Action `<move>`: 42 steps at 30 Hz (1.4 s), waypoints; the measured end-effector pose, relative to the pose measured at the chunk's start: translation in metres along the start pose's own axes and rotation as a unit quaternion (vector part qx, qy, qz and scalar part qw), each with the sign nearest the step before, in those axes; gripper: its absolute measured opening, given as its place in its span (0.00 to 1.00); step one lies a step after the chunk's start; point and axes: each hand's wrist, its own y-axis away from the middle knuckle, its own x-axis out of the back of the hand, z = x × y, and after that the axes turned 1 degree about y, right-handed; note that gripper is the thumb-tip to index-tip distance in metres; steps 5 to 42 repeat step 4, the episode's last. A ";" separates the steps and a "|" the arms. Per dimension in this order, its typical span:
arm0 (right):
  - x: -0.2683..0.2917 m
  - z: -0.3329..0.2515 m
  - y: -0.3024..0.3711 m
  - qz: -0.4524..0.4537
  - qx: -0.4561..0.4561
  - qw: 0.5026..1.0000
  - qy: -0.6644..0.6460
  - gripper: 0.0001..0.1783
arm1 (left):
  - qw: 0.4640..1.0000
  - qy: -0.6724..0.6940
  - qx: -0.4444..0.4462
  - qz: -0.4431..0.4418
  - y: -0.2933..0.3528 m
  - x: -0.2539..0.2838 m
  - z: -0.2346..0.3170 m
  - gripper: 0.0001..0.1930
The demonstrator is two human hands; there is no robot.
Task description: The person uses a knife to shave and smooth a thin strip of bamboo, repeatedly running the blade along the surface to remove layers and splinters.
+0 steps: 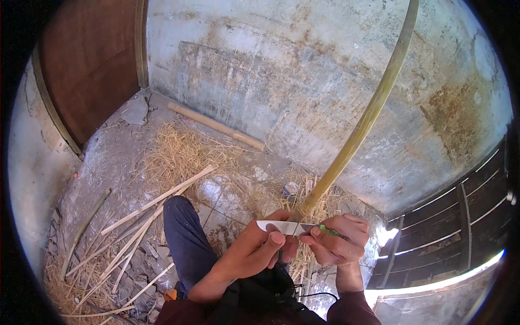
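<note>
My right hand (342,238) is closed round the green handle (327,230) of a knife. Its pale blade (284,227) points left, edge-on across a long bamboo strip (360,132). The strip rises from between my hands toward the upper right, yellow-green and bowed. My left hand (254,249) is closed at the strip's lower end, its thumb lying close beside the blade. Its other fingers are partly hidden behind the blade and strip, so their exact hold is only partly visible. A thin sliver (296,226) crosses the blade.
Straw and shavings (176,157) cover the floor ahead, with a bamboo pole (216,127) along the wall (281,70). Several split strips (143,227) lie left of my knee (187,233). A small round container (291,189) stands beyond my hands. Dark slats (444,227) are at right.
</note>
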 end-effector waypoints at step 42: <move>0.001 0.000 0.000 -0.009 -0.001 1.000 -0.009 0.17 | 0.999 -0.044 0.017 0.008 0.004 0.004 -0.004 0.44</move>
